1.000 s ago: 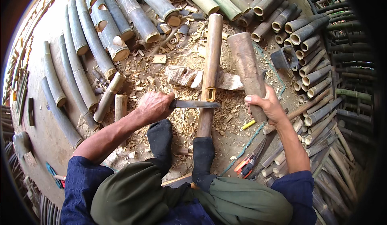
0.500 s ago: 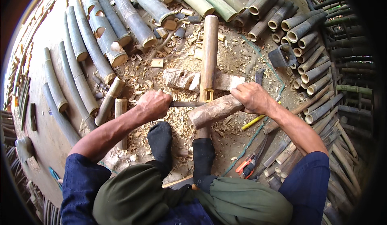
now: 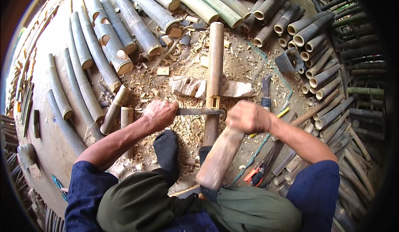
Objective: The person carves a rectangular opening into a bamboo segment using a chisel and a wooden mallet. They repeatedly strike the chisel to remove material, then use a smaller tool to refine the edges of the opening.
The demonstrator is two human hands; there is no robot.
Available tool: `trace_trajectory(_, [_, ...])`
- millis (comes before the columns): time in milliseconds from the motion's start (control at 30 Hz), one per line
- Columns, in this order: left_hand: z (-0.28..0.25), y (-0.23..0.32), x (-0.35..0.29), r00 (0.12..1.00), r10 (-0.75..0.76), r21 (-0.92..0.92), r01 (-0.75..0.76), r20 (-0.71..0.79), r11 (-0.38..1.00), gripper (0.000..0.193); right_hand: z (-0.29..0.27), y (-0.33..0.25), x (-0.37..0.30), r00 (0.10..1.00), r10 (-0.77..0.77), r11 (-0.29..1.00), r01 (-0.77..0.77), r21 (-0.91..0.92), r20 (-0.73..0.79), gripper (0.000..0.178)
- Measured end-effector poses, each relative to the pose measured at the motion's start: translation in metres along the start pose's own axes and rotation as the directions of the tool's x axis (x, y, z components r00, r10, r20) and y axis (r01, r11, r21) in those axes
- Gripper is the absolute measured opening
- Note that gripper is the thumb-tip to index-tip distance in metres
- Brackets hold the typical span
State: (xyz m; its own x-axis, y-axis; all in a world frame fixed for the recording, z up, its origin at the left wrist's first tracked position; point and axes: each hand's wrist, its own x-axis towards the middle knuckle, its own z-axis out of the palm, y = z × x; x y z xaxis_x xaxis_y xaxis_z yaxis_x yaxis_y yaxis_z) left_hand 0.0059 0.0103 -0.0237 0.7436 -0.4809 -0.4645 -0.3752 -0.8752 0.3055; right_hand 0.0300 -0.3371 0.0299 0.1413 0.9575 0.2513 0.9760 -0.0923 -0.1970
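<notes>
My left hand point(image 3: 161, 114) is closed around the handle of a knife point(image 3: 200, 112). Its flat dark blade lies across a bamboo pole point(image 3: 215, 61), just on my side of a small rectangular hole cut in the pole. My right hand point(image 3: 249, 116) grips the narrow end of a wooden mallet point(image 3: 221, 159), slightly blurred. The mallet's thick head hangs toward my right knee, apart from the blade, and hides part of my right foot. The pole rests across a rough, pale wood block point(image 3: 189, 86), with its near end between my feet.
Bamboo lengths point(image 3: 137, 20) lie along the left and far side, one with large holes. More cut bamboo point(image 3: 324, 76) is stacked at right. A curved blade point(image 3: 266, 86), a grey plastic container point(image 3: 289, 59) and an orange-handled tool point(image 3: 254, 174) lie at right. Wood chips point(image 3: 187, 128) cover the ground.
The mallet has swung back toward me from beside the blade, its head now near my right knee. My right hand has moved slightly left and nearer. The blade still crosses the pole.
</notes>
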Motion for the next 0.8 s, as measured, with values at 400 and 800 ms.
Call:
trace_trajectory(400, [0.004, 0.002, 0.003, 0.996, -0.059, -0.047, 0.062, 0.061, 0.997, 0.017, 0.0, 0.009, -0.015, 0.735, 0.473, 0.876, -0.337, -0.344, 0.486, 0.027])
trace_trajectory(800, [0.023, -0.01, -0.002, 0.996, -0.06, 0.006, 0.06, -0.062, 0.998, 0.013, -0.008, -0.017, 0.022, 0.978, 0.145, 0.989, -0.146, -0.004, 0.153, 0.025])
